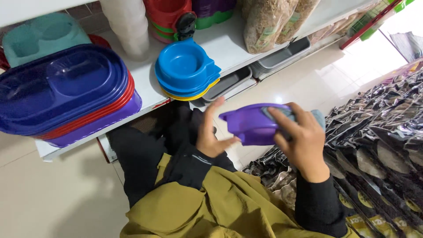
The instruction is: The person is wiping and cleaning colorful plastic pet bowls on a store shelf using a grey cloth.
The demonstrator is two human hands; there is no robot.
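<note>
1. The purple bowl (253, 125) is off the shelf and in the air, held between both hands in front of the person's lap; it is not set down anywhere yet.
2. The right hand (302, 143) grips the bowl's far side, fingers curled over the rim with a grey-blue cloth (317, 117) pressed under them against the bowl. The wrist bends back toward the body, the black sleeve running down from it.
3. The left hand (211, 134) is mostly open: fingers stretched upward, the thumb touching the bowl's near edge, steadying rather than clamping.
4. Up and left of the grip, well apart, a stack of blue bowls (185, 70) sits on the white shelf (233, 44); further left lie stacked double dishes (66, 94).
5. Right of the grip, shiny bags (383, 132) lie in rows.
</note>
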